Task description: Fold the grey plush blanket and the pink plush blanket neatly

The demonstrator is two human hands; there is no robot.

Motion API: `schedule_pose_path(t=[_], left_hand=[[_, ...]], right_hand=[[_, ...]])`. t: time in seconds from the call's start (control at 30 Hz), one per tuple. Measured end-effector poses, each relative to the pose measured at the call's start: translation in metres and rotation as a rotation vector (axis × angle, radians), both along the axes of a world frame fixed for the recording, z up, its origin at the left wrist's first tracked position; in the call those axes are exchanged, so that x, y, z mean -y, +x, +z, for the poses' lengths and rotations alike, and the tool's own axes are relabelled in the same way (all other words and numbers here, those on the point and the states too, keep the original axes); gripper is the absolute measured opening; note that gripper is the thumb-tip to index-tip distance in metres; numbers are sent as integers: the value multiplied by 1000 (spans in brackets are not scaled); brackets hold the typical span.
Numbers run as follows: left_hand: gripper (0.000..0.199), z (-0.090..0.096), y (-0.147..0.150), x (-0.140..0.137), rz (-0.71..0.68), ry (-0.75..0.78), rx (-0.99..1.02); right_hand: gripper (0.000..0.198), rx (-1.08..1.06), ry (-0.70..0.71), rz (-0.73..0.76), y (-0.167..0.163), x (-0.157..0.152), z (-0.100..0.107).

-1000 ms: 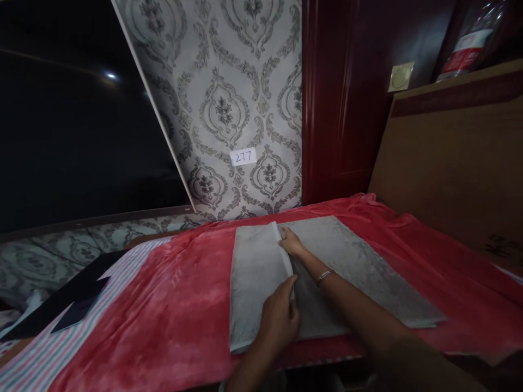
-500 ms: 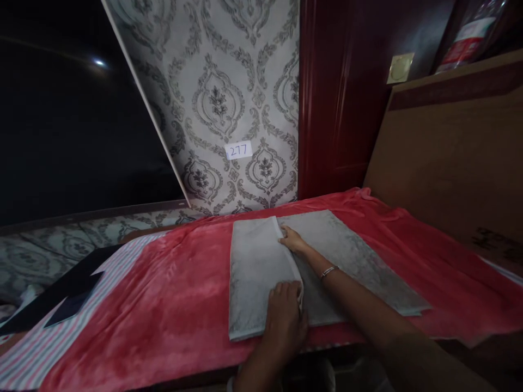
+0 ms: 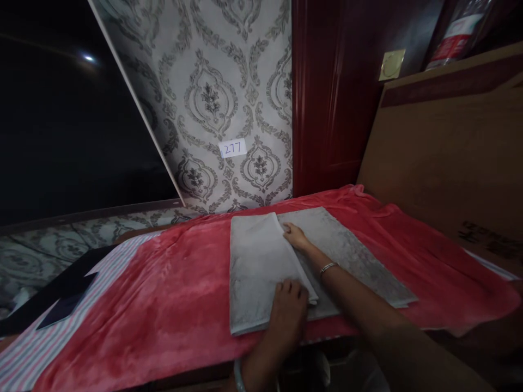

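A grey patterned cloth lies on a red blanket, its left part covered by a folded-over flap with a pale straight edge. My left hand rests on the near end of this flap, fingers apart and laid over the cloth just left of the edge; a bracelet circles the wrist. Farther back, my right hand has its fingers bent at the flap's far edge, closed on the fabric there. A silver bangle sits on the right wrist.
The red blanket covers the table, with a striped cloth and a dark flat object to its left. A large dark screen stands at left, a cardboard box at right. A bottle is above the box.
My left hand has let go of the flap's near edge and now lies on top. The near corner of the flap has come down flatter and reaches farther right.
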State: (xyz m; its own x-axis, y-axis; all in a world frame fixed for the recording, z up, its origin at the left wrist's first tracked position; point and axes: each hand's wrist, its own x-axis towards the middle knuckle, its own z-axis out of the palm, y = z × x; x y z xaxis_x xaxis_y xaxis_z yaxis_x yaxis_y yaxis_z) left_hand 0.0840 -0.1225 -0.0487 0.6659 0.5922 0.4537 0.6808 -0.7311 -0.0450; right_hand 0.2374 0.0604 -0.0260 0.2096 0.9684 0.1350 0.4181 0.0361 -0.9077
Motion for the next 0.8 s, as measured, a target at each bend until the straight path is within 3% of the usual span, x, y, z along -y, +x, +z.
schedule_pose_path(t=[0.1, 0.27, 0.57, 0.8], left_hand=[[17, -7, -1, 4, -40, 0, 25], [13, -3, -7, 5, -88, -32, 40], [15, -10, -13, 7, -182, 50, 66], [6, -5, -16, 6, -160, 54, 3]], right_hand=[[52, 66, -38, -8, 4, 6, -7], [35, 200, -76, -34, -1, 9, -9], [29, 397, -78, -93, -9, 23, -14], [21, 470, -94, -87, -6, 23, -12]])
